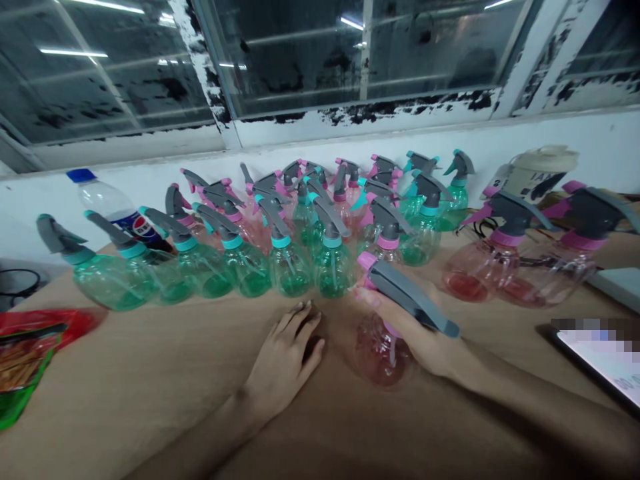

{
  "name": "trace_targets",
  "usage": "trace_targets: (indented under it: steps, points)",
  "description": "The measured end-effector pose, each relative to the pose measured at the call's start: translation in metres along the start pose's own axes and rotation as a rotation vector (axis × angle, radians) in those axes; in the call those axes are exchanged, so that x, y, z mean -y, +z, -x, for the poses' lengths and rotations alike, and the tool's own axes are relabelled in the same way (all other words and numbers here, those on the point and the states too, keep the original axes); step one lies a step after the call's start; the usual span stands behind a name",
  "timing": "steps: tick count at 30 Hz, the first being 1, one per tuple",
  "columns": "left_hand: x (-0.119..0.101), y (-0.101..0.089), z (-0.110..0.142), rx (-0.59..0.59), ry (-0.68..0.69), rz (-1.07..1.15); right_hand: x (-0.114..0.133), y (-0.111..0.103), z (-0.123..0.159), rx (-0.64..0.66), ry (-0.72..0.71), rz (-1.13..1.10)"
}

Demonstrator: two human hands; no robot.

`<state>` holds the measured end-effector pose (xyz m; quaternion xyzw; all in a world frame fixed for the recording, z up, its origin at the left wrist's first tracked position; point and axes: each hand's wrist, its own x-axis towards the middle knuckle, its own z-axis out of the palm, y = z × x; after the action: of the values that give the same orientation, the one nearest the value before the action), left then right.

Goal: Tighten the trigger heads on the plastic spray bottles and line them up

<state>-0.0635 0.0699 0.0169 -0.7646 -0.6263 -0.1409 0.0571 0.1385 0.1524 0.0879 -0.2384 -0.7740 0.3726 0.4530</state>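
A pink spray bottle [383, 353] is at the near side of the worktop [150, 373], a little right of the middle, in the right hand [425, 343]. That hand's fingers are clamped around its neck, just under the grey head. The body looks roughly upright, while the long axis of the head slants across it — the pink tip points far and left, the grey end near and right. Whether the base touches the worktop is hard to tell. The left hand [285, 357] lies palm down on the worktop, left of the bottle, its fingers slightly apart and the thumb spread wider. Beyond both hands stands a row of green spray bottles [333, 267], with more pink and green ones behind. Two larger-looking pink bottles [467, 273] stand at right, a lit phone [605, 360] lies near right — and a blue-capped soda bottle [107, 207] stands far left.
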Motion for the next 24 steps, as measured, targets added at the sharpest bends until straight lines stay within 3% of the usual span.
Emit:
trace_targets:
  steps: [24]
  points:
    - [0.0007,0.0013,0.0002,-0.011,0.004,0.014,-0.0021,0.0007,0.0013,-0.004,-0.023,-0.001]
